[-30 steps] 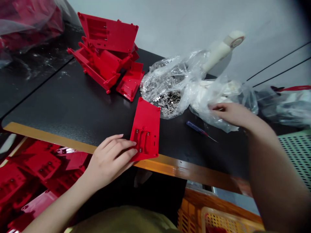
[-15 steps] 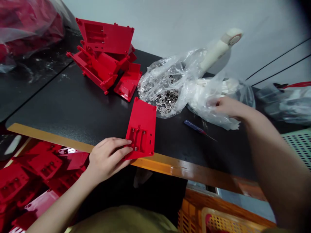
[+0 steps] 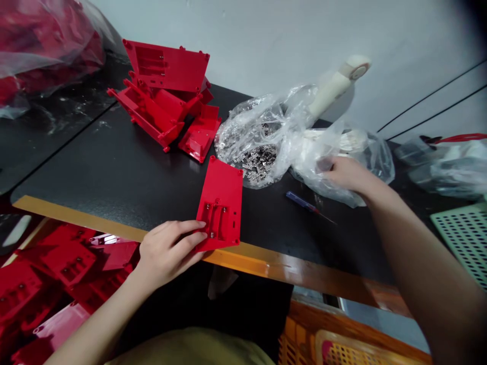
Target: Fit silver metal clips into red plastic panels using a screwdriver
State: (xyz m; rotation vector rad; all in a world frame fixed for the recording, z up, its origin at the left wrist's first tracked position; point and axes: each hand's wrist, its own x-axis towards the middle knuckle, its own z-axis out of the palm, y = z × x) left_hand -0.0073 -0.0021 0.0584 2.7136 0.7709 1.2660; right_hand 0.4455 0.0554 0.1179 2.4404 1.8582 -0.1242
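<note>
At the table's front edge my left hand (image 3: 171,252) grips a red plastic battery case panel (image 3: 222,182) by its lower left corner, two fingers over the battery compartment. Small metal springs show inside that compartment. My right hand (image 3: 346,174) is at a clear plastic bag (image 3: 338,190) with white pieces in it; its fingertips are hidden by the bag. To the left of that lies another clear bag (image 3: 247,116) with many small metal contact plates (image 3: 261,162). In front of the bags is a screwdriver (image 3: 302,201) with a dark blue handle.
Several red plastic cases (image 3: 163,101) are piled at the back of the black table (image 3: 91,172). A cream-coloured handle (image 3: 338,86) sticks up behind the bags. More red parts (image 3: 68,263) fill the lower left. A green basket (image 3: 460,238) is at right, a yellow basket (image 3: 350,350) below.
The view has shifted slightly. My right hand stays at the bag of white pieces, its fingers slightly further left. My left hand still holds the red panel in the same place.
</note>
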